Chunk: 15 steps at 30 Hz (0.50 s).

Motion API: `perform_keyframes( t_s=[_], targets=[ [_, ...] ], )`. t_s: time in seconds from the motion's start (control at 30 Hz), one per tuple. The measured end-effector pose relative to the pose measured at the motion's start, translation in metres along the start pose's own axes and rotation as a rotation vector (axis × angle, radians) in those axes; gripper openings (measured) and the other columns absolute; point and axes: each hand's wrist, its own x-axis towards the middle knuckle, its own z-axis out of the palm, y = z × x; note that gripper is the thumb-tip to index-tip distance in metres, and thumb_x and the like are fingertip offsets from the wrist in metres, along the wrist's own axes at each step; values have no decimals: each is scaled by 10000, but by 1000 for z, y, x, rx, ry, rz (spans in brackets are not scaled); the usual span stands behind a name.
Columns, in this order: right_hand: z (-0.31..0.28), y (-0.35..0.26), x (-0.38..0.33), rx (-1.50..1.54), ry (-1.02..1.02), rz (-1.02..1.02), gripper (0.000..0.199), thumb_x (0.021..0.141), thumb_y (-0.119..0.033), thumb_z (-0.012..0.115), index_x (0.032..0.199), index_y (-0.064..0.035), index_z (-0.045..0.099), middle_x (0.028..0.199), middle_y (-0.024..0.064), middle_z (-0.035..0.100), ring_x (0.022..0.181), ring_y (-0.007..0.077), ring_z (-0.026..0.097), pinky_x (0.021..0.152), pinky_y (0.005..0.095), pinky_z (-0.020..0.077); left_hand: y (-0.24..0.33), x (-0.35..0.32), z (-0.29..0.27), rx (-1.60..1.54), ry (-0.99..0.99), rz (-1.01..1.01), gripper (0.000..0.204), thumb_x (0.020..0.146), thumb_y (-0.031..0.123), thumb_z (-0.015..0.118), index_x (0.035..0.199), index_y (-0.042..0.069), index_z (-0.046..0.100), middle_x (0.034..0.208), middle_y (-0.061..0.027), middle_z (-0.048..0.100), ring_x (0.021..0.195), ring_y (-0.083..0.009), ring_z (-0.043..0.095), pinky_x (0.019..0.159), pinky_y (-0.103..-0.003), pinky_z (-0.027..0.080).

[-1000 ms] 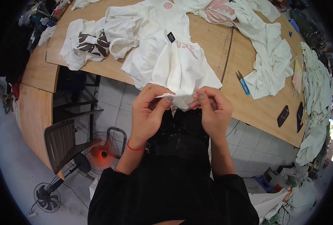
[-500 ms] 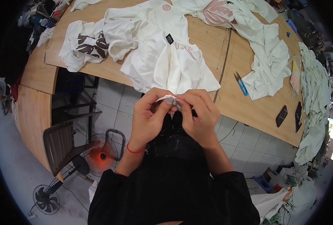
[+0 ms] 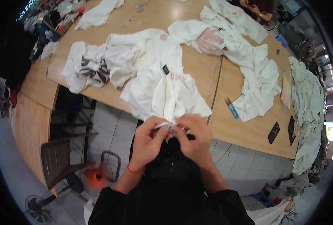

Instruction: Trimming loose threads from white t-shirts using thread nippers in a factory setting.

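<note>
Garment [image 3: 157, 97] of white cloth, held at its near edge in closed pinches by the left hand [image 3: 147, 140] and right hand [image 3: 195, 139], apparently to steady it, fans toward twelve o'clock, the tabletop [image 3: 249, 137] seemingly bearing its bulk; blue snips [image 3: 232, 108] lie between two and three o'clock, probably for easy reach.

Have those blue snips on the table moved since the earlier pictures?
No. The snips sit lower and further left in the picture only because the whole view shifted; against the table seam, they still lie to its right.
</note>
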Motion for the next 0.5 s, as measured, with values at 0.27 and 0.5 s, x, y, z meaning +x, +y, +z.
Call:
perform_keyframes(
  t_s=[0.27,0.5],
  targets=[
    [20,10,-23,230,151,113,41,1031,30,688,1021,2,659,917,70,681,760,177,662,681,291,527,1,1,6,176,-58,126,39,1074,-1,683,1084,-27,711,927,-56,733,807,-100,688,734,-248,550],
    [11,9,-21,846,240,494,143,1152,-170,642,1100,-39,664,928,-17,637,751,46,539,694,226,440,23,17,27,420,-137,357,45,1008,-59,687,1027,-42,725,935,-111,736,816,-177,718,763,-298,564]
  ],
)
